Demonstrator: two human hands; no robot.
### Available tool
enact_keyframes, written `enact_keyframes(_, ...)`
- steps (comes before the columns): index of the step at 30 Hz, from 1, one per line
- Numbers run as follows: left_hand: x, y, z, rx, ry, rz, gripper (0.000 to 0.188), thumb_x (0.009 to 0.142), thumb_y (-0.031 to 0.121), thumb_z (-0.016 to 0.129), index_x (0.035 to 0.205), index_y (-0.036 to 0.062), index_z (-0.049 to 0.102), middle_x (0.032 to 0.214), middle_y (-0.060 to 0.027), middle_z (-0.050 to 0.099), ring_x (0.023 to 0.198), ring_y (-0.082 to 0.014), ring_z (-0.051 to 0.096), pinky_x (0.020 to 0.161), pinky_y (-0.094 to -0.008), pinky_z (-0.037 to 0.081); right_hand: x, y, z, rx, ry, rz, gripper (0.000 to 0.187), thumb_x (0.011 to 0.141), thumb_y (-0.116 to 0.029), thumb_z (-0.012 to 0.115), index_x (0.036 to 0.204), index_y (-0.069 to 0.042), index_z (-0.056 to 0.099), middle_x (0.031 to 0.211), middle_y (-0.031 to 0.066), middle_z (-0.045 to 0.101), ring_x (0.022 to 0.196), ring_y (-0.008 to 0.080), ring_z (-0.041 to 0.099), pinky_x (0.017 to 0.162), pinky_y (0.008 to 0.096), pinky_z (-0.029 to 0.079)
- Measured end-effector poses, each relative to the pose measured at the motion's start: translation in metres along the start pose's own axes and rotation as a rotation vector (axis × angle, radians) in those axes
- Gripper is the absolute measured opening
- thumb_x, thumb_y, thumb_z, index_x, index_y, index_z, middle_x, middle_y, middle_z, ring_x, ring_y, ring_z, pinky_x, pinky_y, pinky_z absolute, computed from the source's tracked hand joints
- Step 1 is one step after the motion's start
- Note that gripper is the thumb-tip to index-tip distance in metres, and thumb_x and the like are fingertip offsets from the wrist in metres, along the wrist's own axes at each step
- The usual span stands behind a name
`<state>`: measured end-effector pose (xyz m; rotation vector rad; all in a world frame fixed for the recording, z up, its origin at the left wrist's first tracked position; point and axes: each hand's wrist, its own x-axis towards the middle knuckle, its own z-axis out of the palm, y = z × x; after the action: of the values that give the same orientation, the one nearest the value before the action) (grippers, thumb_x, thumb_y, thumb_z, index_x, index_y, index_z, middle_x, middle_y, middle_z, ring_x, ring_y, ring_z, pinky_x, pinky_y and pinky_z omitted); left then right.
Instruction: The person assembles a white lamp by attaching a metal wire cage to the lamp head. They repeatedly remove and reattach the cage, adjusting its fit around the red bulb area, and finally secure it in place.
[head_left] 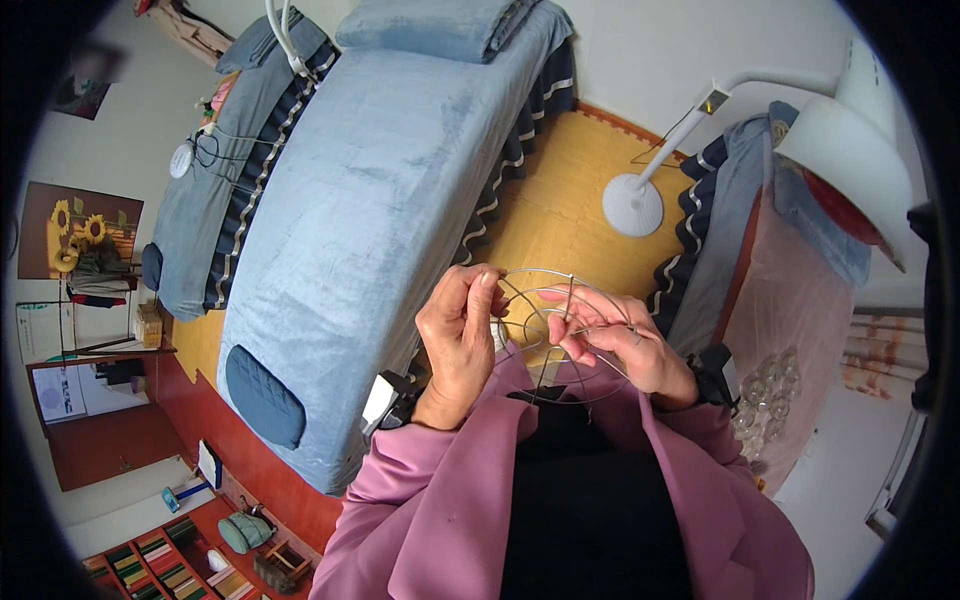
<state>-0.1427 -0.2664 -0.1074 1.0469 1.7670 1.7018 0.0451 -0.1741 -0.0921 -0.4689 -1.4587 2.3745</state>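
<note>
A round, domed frame of thin silver wire, with rings and crossing spokes, is held up in front of my chest. My left hand is closed at its left side, thumb and bent fingers pinching the rim. On the other side my right hand has its fingers among the wires and grips the frame, palm turned partly up. Some of the wire is hidden behind my fingers, and its lower part is hard to tell from my dark top.
A bed with a light blue cover stretches along the left. Ahead on the right, a white lamp with a red inside stands on a round base. Several clear glass cups lie on a plastic-covered bed at right.
</note>
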Motion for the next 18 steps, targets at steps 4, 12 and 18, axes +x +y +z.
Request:
enact_keyframes(4, 0.0, 0.003, 0.001, -0.064, -0.012, -0.049, 0.023, 0.103, 0.013, 0.059, 0.097, -0.0056, 0.069, 0.075, -0.0063, 0.062, 0.064, -0.0118, 0.059, 0.058, -0.0256, 0.049, -0.004, -0.004, -0.001, -0.032, -0.024, -0.007, 0.063, 0.088, -0.008, 0.044, 0.149, 0.007, 0.041, 0.105, 0.0074, 0.055, 0.078, 0.0089, 0.046, 0.065, 0.0215, 0.04)
enact_keyframes(12, -0.003, -0.002, 0.002, -0.089, -0.024, -0.074, 0.021, 0.101, 0.012, 0.062, 0.092, -0.006, 0.069, 0.073, -0.006, 0.062, 0.062, -0.0098, 0.058, 0.057, -0.0246, 0.049, -0.009, -0.003, -0.005, -0.019, -0.035, -0.005, 0.064, 0.086, -0.006, 0.043, 0.148, 0.009, 0.04, 0.107, 0.0066, 0.055, 0.08, 0.0085, 0.046, 0.065, 0.0211, 0.04)
enact_keyframes(18, 0.036, -0.016, 0.003, 0.041, -0.052, -0.171, 0.023, 0.101, 0.016, 0.063, 0.099, -0.0054, 0.071, 0.074, -0.0053, 0.067, 0.061, -0.0105, 0.062, 0.057, -0.0254, 0.052, 0.037, 0.007, -0.03, 0.104, 0.059, 0.121, 0.054, 0.098, -0.025, 0.045, 0.142, 0.006, 0.048, 0.104, 0.0122, 0.062, 0.08, 0.0135, 0.056, 0.066, 0.0256, 0.046)
